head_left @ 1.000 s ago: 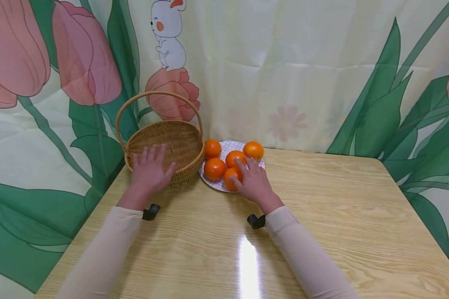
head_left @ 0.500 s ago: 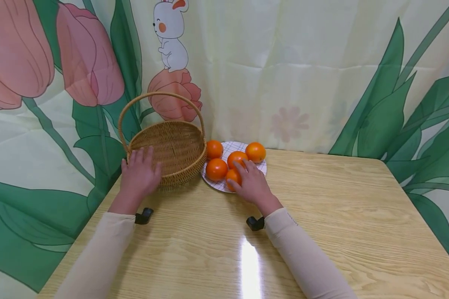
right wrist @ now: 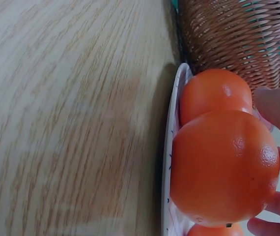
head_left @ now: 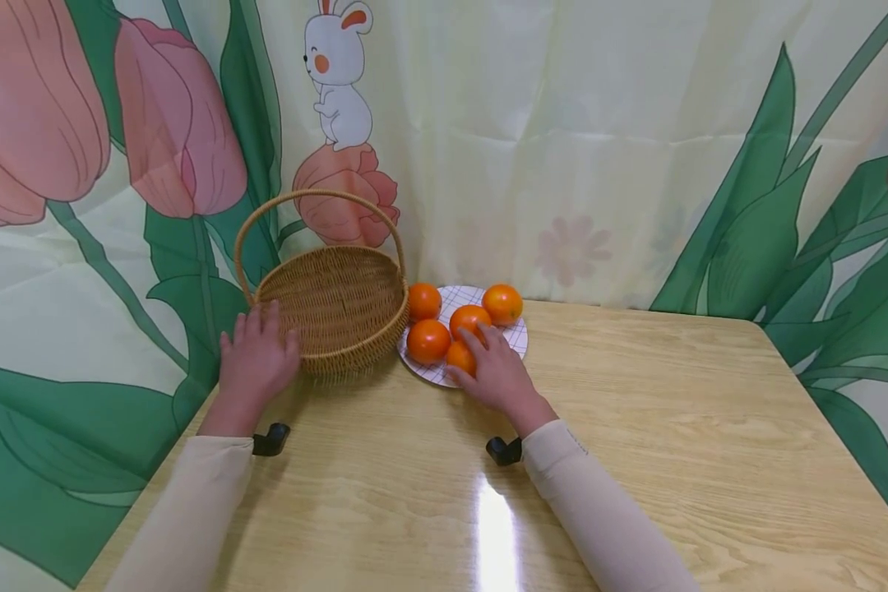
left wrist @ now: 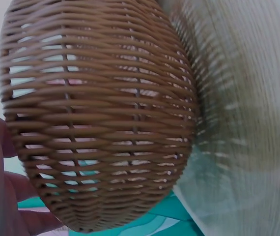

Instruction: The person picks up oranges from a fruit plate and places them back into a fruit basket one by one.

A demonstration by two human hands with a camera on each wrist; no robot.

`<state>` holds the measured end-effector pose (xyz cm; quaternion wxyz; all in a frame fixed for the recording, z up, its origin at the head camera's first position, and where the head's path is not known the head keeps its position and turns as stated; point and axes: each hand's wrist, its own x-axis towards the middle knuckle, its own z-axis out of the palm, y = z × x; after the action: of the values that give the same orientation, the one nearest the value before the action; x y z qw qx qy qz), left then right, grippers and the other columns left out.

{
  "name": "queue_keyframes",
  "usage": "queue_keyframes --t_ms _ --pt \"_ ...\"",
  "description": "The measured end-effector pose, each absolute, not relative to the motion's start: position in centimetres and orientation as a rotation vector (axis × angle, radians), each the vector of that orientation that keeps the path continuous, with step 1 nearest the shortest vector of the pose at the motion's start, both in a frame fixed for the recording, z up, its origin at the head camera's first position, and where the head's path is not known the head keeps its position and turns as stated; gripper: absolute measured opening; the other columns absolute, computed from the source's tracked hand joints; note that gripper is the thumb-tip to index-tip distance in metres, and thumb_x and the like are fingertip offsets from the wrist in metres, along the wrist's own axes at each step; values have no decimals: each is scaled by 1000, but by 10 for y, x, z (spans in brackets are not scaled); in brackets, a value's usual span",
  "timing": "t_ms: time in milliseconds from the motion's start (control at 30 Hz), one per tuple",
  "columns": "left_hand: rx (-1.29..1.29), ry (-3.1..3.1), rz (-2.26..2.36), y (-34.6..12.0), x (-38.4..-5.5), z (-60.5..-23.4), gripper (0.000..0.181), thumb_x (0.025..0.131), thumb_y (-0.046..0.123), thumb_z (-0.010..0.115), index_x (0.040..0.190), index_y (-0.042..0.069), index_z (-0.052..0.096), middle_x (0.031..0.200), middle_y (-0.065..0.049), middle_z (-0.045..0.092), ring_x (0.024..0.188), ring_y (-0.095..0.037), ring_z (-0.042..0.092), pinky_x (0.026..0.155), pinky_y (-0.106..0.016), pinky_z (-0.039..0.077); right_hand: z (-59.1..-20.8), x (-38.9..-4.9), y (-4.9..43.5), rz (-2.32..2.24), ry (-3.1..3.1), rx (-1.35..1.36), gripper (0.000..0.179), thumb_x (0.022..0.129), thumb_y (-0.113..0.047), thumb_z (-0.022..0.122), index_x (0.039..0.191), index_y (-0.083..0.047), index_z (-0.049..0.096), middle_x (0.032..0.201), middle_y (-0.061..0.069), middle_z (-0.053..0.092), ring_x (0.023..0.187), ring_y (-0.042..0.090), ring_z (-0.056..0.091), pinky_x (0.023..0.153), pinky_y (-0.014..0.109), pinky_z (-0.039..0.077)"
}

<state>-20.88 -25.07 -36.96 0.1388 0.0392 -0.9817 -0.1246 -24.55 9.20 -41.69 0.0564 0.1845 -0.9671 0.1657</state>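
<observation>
A brown wicker basket (head_left: 333, 296) with a tall hoop handle stands at the table's back left. My left hand (head_left: 255, 362) is at its front left rim, fingers extended; in the left wrist view the fingers (left wrist: 22, 187) pass partly behind the basket's edge. Contact there is unclear. My right hand (head_left: 499, 370) is over the front orange (head_left: 461, 358) on a white checked plate (head_left: 516, 337). Its thumb and fingers curve round the top of this fruit, which still sits on the plate. In the right wrist view this orange (right wrist: 223, 167) partly hides the fingers.
Several other oranges share the plate, among them a left front orange (head_left: 427, 341) and a back right orange (head_left: 502, 304). The basket's right side stands close against the plate. A printed curtain (head_left: 474, 164) hangs behind the wooden table (head_left: 673, 427).
My left hand has moved left and back toward me, from before the basket's opening to its left rim. The right hand's fingers have bent more over the front orange.
</observation>
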Motion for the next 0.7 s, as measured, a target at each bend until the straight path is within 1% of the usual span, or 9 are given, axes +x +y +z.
queue_keyframes --t_ms 233,400,600,700 --pt "148 -2818 -410 -261 -210 -376 61 95 37 23 143 0 18 140 -33 23 128 -53 18 95 -71 14 -419 -244 93 515 -2936 559 73 80 -57 54 141 -21 33 147 12 26 134 34 27 102 52 32" --pt "182 -2799 -463 -269 -213 -379 61 95 34 26 143 -2 18 136 -37 26 125 -53 23 93 -70 18 -418 -243 94 572 -2930 564 73 78 -53 59 140 -20 36 146 13 28 129 36 33 101 53 33" --pt "201 -2784 -556 -277 -217 -381 62 93 33 28 142 -5 17 134 -37 30 121 -52 28 91 -68 23 -422 -245 94 620 -2927 574 74 77 -53 61 139 -21 37 142 11 32 124 34 39 100 48 36" --pt "190 -2789 -642 -280 -219 -383 65 93 34 27 143 -5 12 136 -37 29 122 -52 28 94 -65 25 -423 -246 94 645 -2910 587 72 77 -50 63 137 -19 39 138 11 35 119 33 43 100 45 37"
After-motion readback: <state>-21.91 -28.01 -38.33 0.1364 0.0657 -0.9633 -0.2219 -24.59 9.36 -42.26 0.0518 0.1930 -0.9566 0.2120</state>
